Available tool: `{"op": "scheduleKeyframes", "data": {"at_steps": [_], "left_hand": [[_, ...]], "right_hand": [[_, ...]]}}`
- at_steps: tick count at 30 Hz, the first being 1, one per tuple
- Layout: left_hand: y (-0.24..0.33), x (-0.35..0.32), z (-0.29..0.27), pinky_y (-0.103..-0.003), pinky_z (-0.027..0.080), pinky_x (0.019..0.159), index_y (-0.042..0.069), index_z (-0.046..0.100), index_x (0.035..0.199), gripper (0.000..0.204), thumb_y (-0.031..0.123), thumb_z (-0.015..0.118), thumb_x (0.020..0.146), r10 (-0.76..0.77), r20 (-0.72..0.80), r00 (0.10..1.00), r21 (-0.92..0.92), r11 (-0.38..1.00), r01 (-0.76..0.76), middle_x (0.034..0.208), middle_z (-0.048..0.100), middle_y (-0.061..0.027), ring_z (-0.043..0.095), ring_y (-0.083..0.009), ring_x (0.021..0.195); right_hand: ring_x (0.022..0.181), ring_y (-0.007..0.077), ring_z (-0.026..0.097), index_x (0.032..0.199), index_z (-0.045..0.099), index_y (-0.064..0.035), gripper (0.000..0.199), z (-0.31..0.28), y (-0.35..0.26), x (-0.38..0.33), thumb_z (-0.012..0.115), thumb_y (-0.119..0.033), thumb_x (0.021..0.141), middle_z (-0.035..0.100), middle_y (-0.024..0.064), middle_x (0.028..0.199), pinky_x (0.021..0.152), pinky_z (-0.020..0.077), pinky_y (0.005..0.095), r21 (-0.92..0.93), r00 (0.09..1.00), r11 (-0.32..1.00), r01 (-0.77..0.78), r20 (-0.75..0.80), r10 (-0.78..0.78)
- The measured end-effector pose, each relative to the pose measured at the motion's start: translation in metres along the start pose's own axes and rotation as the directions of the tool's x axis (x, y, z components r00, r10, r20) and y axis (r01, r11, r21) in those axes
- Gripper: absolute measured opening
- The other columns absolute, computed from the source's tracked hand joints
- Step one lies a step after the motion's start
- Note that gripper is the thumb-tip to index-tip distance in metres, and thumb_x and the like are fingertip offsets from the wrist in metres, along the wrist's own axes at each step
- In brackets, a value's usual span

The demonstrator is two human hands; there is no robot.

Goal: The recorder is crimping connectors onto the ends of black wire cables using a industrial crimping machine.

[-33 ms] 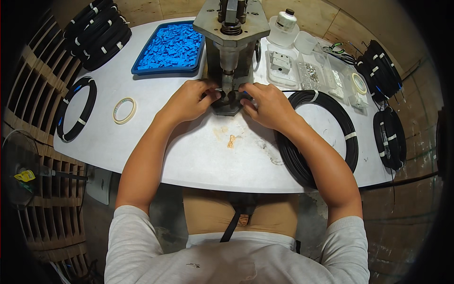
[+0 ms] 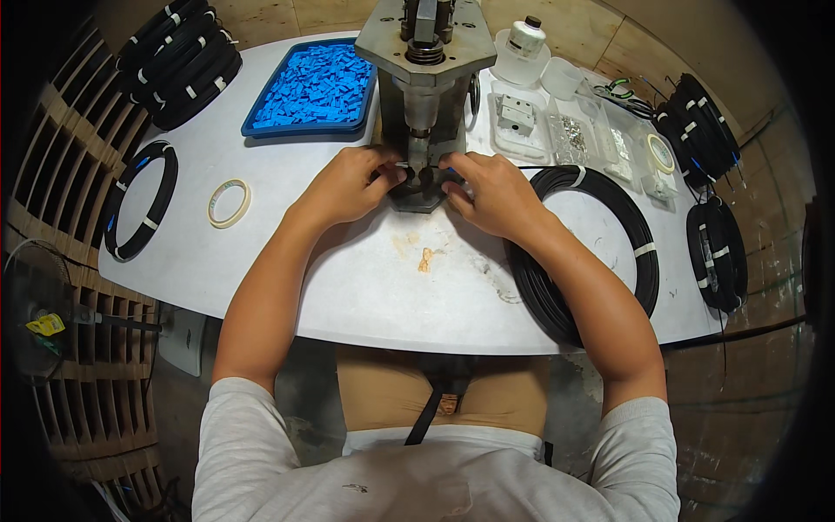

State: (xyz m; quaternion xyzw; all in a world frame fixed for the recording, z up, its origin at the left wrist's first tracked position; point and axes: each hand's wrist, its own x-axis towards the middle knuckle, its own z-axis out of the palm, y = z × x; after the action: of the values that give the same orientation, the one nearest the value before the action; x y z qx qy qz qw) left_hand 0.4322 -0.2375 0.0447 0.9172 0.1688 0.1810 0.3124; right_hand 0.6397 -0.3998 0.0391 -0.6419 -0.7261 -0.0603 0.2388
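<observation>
A grey metal press [image 2: 426, 78] stands at the back middle of the white table [image 2: 348, 287]. Both my hands are at its base plate [image 2: 417, 202]. My left hand [image 2: 348, 184] pinches a small part under the press head; my fingers mostly hide it. My right hand [image 2: 491, 193] pinches the end of a thin black cable [image 2: 544, 165] against the same spot. The cable runs right toward a large black coil [image 2: 645, 252] lying under my right forearm.
A blue tray [image 2: 261, 130] of small blue pieces sits left of the press, clear plastic boxes [image 2: 557, 130] and a white bottle [image 2: 524, 39] right of it. A tape roll [image 2: 230, 203] and black coils [image 2: 139, 200] [image 2: 178, 61] [image 2: 718, 252] ring the table.
</observation>
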Motion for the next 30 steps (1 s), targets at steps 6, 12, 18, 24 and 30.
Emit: {"op": "scheduleKeyframes", "data": {"at_steps": [6, 12, 18, 24, 30], "left_hand": [[-0.0005, -0.0006, 0.0005, -0.04, 0.059, 0.082, -0.004, 0.074, 0.112, 0.027, 0.016, 0.067, 0.095, 0.0, -0.008, 1.0, -0.032, 0.999, 0.0, 0.095, 0.077, -0.0236, 0.076, -0.0361, 0.088], [-0.0016, 0.0004, 0.0007, -0.04, 0.059, 0.083, -0.005, 0.074, 0.112, 0.028, 0.015, 0.067, 0.094, 0.003, 0.0, 1.0, -0.01, 1.0, -0.003, 0.096, 0.078, -0.0234, 0.076, -0.0349, 0.088], [-0.0002, -0.0001, 0.0007, -0.04, 0.059, 0.084, -0.005, 0.074, 0.112, 0.028, 0.015, 0.066, 0.094, -0.019, 0.006, 1.0, -0.026, 0.999, 0.019, 0.096, 0.078, -0.0236, 0.076, -0.0355, 0.088], [-0.0012, 0.0002, 0.0003, -0.04, 0.059, 0.084, -0.005, 0.074, 0.112, 0.027, 0.014, 0.066, 0.094, -0.012, 0.006, 1.0, -0.022, 1.0, 0.012, 0.096, 0.078, -0.0239, 0.076, -0.0356, 0.088], [-0.001, 0.0004, 0.0001, -0.041, 0.059, 0.084, -0.005, 0.074, 0.111, 0.027, 0.015, 0.067, 0.094, -0.003, 0.003, 1.0, -0.016, 1.0, 0.003, 0.095, 0.078, -0.0238, 0.076, -0.0361, 0.088]], "right_hand": [[0.077, 0.0374, 0.072, 0.115, 0.066, -0.0057, 0.028, -0.0009, -0.0007, 0.0006, 0.075, -0.016, 0.091, 0.073, 0.0178, 0.093, 0.071, 0.0574, 0.0469, -0.001, 1.0, 1.0, -0.009, 0.016, 0.009], [0.079, 0.0396, 0.071, 0.112, 0.066, -0.0072, 0.026, 0.0001, -0.0009, 0.0003, 0.076, -0.016, 0.089, 0.071, 0.0172, 0.087, 0.072, 0.0574, 0.048, 0.016, 1.0, 1.0, -0.006, -0.013, 0.006], [0.076, 0.0379, 0.072, 0.115, 0.065, -0.0057, 0.029, 0.0, 0.0001, -0.0007, 0.075, -0.016, 0.09, 0.073, 0.0175, 0.093, 0.071, 0.0575, 0.047, -0.01, 1.0, 1.0, 0.002, 0.002, -0.002], [0.077, 0.0374, 0.072, 0.114, 0.066, -0.0059, 0.028, -0.0011, -0.0008, 0.0006, 0.076, -0.016, 0.09, 0.073, 0.0169, 0.092, 0.072, 0.0572, 0.0469, -0.011, 1.0, 1.0, 0.009, 0.002, -0.009], [0.079, 0.0373, 0.071, 0.111, 0.067, -0.0077, 0.026, 0.0005, -0.0001, 0.0007, 0.075, -0.016, 0.089, 0.072, 0.0155, 0.086, 0.074, 0.0571, 0.0472, -0.014, 0.999, 0.999, 0.03, -0.033, -0.03]]}}
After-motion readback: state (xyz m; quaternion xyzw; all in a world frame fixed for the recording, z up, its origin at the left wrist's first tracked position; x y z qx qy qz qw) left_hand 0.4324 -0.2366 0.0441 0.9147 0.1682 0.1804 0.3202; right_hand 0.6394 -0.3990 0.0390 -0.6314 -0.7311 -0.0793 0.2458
